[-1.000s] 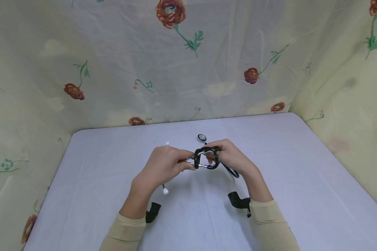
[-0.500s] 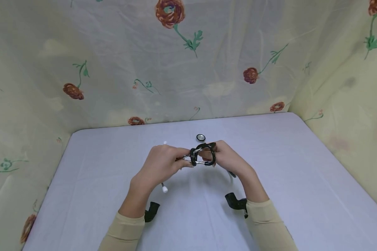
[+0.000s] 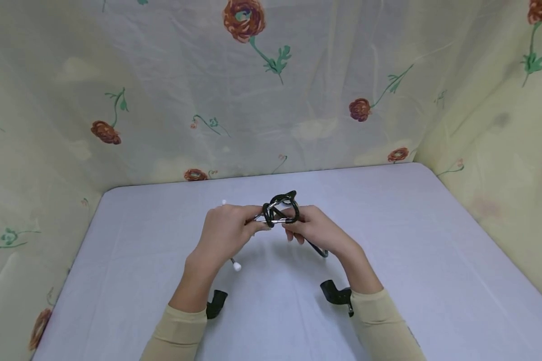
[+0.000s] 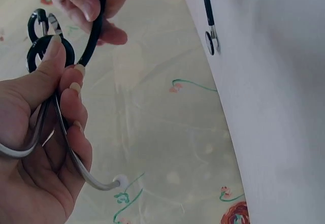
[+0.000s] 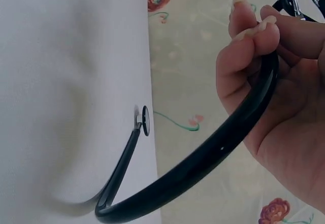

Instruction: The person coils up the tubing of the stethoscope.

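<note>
Stethoscope (image 3: 269, 216) above the white table (image 3: 140, 240): the left hand (image 3: 226, 233) pinches its metal ear tubes (image 4: 81, 170) and looped tubing (image 4: 69, 47), the right hand (image 3: 318, 228) grips the free tubing (image 5: 188, 176) leading to the chestpiece (image 5: 146, 121). A firm left pinch and even pull should keep loops snug.

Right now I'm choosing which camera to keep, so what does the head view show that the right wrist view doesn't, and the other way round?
Only the head view shows the white ear tips and the beige sleeves. Only the right wrist view shows the round chest piece. Both show the right hand with the black tubing, plus the white table and the flowered cloth.
</note>
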The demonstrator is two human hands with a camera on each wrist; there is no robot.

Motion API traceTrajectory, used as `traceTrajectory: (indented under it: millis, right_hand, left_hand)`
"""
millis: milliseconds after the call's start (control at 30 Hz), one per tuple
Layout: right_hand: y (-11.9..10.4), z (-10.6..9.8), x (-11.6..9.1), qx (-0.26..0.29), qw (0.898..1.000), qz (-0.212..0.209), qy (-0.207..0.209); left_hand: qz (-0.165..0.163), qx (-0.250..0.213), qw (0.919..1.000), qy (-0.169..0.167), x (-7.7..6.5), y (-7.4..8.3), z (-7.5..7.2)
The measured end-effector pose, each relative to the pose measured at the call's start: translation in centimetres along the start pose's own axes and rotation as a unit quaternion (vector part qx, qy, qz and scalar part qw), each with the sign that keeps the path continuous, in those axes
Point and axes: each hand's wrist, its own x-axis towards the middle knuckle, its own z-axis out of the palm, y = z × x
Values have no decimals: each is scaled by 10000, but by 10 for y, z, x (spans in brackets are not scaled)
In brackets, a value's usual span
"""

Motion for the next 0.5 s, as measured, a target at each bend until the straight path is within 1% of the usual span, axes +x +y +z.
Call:
traceTrajectory:
  millis: [133,233,367,500]
  right_hand:
    - [-1,4,0,-139,9998,143,15]
    - [-4,6,-2,-320,9993,215,-7]
    - [-10,8,-4,-684,9973,254,-104]
    - [-16,9,-7,-1193,9922,204,-300]
  left_hand:
    - [-227,10,9996,164,0,-5,-2]
    - [-313,70,9993,172,0,-7,0]
    - [-407,180,9989,139,1,-8,2]
    - [-539,339,9976,256,1,-10,2]
